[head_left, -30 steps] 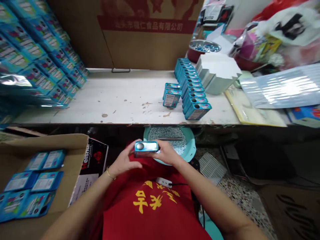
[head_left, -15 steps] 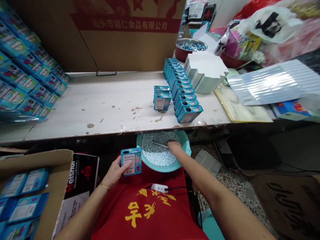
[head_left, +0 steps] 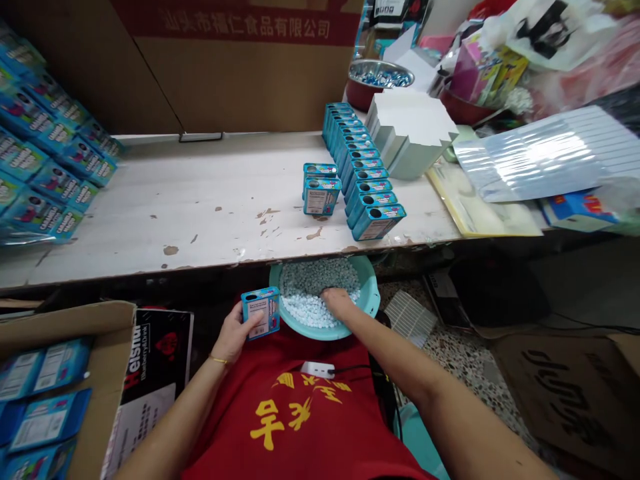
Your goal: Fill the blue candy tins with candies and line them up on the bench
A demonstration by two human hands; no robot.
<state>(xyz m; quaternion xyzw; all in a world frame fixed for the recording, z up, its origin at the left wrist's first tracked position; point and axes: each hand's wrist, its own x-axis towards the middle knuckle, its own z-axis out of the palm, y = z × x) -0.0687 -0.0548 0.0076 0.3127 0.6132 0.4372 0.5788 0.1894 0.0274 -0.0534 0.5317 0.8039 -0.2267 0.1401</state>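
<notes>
My left hand [head_left: 235, 331] is closed on a small blue tin [head_left: 261, 312], held upright above my lap with the round hole in its top showing. Just right of it, a teal bowl [head_left: 373, 297] of small pale tablets [head_left: 310, 293] sits under the table's front edge. My right hand [head_left: 339, 305] reaches into the bowl, knuckles up, with its fingers curled down among the tablets. What those fingers grip is hidden.
On the worn white table [head_left: 200, 200] a row of several blue tins [head_left: 360, 173] runs back, with two more tins [head_left: 320, 190] beside it. White folded boxes [head_left: 410, 127] stand behind. Blue packs [head_left: 45, 167] pile at left. A cardboard box [head_left: 65, 320] with flat blue packs sits lower left.
Both hands held the tin sideways a second ago. My right hand has left it and dug into the bowl, while the left has turned the tin upright and kept it beside the bowl.
</notes>
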